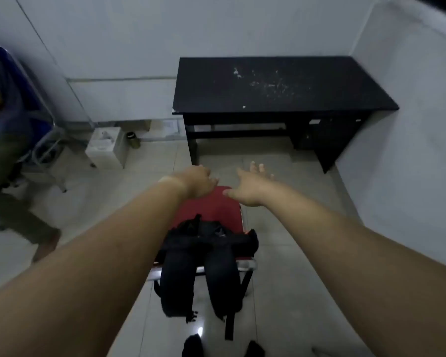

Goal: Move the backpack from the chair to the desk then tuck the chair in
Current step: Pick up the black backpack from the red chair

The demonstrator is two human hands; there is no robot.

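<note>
Black backpack (206,256) on red chair (211,207), straps hanging over near edge. Left hand (197,182) loosely curled, right hand (250,186) spread open, both empty above chair's far edge. Black desk (281,86) beyond, in far right corner.

No legible text, labels or numbers anywhere.

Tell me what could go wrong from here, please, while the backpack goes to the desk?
1. The backpack's straps hang over the chair edge, so they may snag and drag or tip the chair during lifting.
2. White specks lie on the desk; they may stick to the bag.
3. A person sits close on the left; a swung bag might hit them.
</note>
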